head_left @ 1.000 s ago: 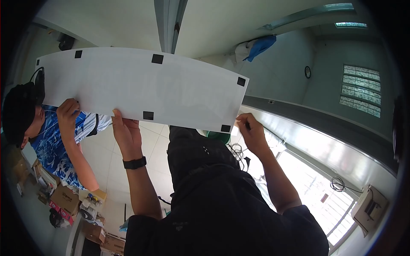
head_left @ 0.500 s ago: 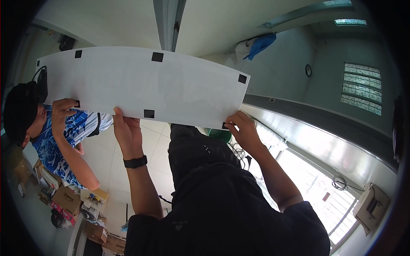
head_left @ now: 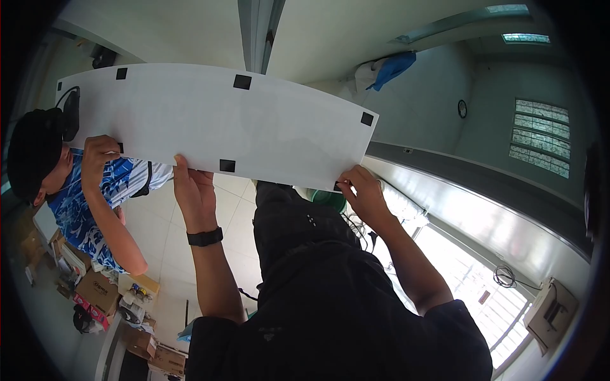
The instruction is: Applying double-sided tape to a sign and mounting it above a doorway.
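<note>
A long white panel [head_left: 190, 117] stretches across the view, with black square patches along its upper and lower edges. My left hand [head_left: 194, 193], with a black band on its wrist, holds the panel's lower edge; the thumb lies on the white face and the fingers go behind. At the lower right corner, my right hand [head_left: 362, 193] pinches a small black patch [head_left: 338, 186] there, its fingertips partly covering it. I cannot make out whether the patch is stuck down or lifted. A co-worker's hand [head_left: 100, 155] touches the lower edge farther left, beside another black patch.
The co-worker [head_left: 41, 152], in a black cap and blue patterned shirt, stands close on the left. Cardboard boxes [head_left: 98, 291] are piled at lower left. Below the panel are a green bucket [head_left: 327, 199] and loose cables. A grey ledge [head_left: 476, 181] runs along the right.
The panel and the hands have shifted slightly to the right in the picture, along with the surroundings. Both of my hands keep their places on the panel.
</note>
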`<state>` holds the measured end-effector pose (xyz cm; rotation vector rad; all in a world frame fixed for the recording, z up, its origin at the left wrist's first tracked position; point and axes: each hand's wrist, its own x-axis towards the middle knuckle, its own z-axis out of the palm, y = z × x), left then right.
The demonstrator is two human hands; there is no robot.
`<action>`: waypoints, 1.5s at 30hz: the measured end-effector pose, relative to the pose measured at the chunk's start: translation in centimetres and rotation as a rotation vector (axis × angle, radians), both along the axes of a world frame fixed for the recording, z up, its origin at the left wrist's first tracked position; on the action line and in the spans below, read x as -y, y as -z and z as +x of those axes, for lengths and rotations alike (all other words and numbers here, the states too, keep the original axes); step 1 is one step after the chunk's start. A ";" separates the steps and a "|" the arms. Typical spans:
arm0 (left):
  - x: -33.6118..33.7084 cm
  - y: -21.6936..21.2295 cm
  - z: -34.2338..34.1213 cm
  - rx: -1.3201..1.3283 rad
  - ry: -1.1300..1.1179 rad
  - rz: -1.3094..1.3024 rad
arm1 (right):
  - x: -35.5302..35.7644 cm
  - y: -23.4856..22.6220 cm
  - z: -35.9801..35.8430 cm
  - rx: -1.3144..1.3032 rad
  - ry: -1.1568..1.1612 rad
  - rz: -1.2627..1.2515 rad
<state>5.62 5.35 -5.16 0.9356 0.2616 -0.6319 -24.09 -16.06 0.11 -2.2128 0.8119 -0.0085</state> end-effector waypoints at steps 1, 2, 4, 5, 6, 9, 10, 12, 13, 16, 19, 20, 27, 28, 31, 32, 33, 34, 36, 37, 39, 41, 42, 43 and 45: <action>0.0 -0.1 0.0 0.003 -0.008 0.014 | 0.1 0.0 0.0 -0.001 0.001 0.001; 0.1 -0.1 -0.1 0.006 -0.015 0.029 | 0.2 0.1 0.0 0.004 -0.015 -0.014; 0.0 0.0 -0.1 0.001 -0.009 0.025 | 0.2 0.1 0.1 0.010 -0.029 -0.028; -0.1 0.1 -0.1 -0.005 -0.005 0.021 | 0.3 0.0 0.1 -0.008 -0.050 -0.051; -0.2 0.3 -0.2 -0.006 -0.004 0.023 | 0.2 -0.1 0.1 -0.026 -0.072 -0.073; -0.4 0.5 -0.3 -0.011 0.005 0.006 | 0.1 -0.2 0.2 -0.055 -0.099 -0.083; -0.4 0.5 -0.3 -0.003 0.008 0.010 | 0.1 -0.2 0.1 -0.056 -0.099 -0.081; -0.3 0.2 -0.3 0.004 0.012 0.015 | 0.4 -0.2 0.1 -0.081 -0.157 -0.092; -0.2 0.0 -0.3 0.007 0.011 0.023 | 0.5 -0.2 0.0 -0.081 -0.156 -0.091; 0.1 -0.7 -0.3 0.006 0.001 0.045 | 0.8 -0.6 -0.4 -0.033 -0.199 -0.067; 0.0 -0.7 -0.3 0.009 -0.010 0.054 | 1.0 -1.2 -1.0 0.044 -0.235 -0.028; 0.0 -0.7 -0.2 0.013 -0.011 0.050 | 1.1 -1.3 -1.4 0.048 -0.224 0.030; -0.2 0.1 0.1 0.034 0.020 0.050 | 1.8 -4.8 -4.1 0.177 0.165 0.460; -0.4 0.3 0.3 0.036 0.012 0.055 | 2.2 -4.6 -4.7 0.251 0.237 0.540; -1.2 1.2 1.1 0.043 0.021 0.046 | 3.9 -5.4 -6.1 0.265 0.516 0.570; -1.6 1.3 1.3 0.047 0.037 0.016 | 4.1 -5.8 -6.2 0.257 0.615 0.579; -1.9 1.5 1.6 0.052 0.053 -0.016 | 4.4 -5.6 -6.6 0.260 0.634 0.574; -2.2 1.9 1.9 0.040 0.052 -0.014 | 4.6 -5.1 -7.3 0.300 0.675 0.603; -2.9 2.2 2.8 0.028 0.089 -0.039 | 4.6 -3.8 -8.7 0.348 0.732 0.634; -2.9 2.0 2.9 0.020 0.110 -0.065 | 4.6 -2.7 -9.5 0.350 0.749 0.633; -3.1 1.9 3.2 0.007 0.114 -0.048 | 4.6 -1.1 -10.7 0.455 0.765 0.712; -3.8 2.1 3.8 0.005 0.151 -0.087 | 4.5 -0.3 -11.4 0.495 0.793 0.747; -4.0 2.3 4.0 -0.008 0.145 -0.092 | 4.6 -0.1 -11.5 0.528 0.815 0.801; -4.2 2.3 4.1 -0.007 0.156 -0.091 | 4.6 0.0 -11.6 0.562 0.836 0.853; -4.8 2.2 4.2 -0.007 0.175 -0.077 | 4.5 -0.1 -11.5 0.580 0.868 0.879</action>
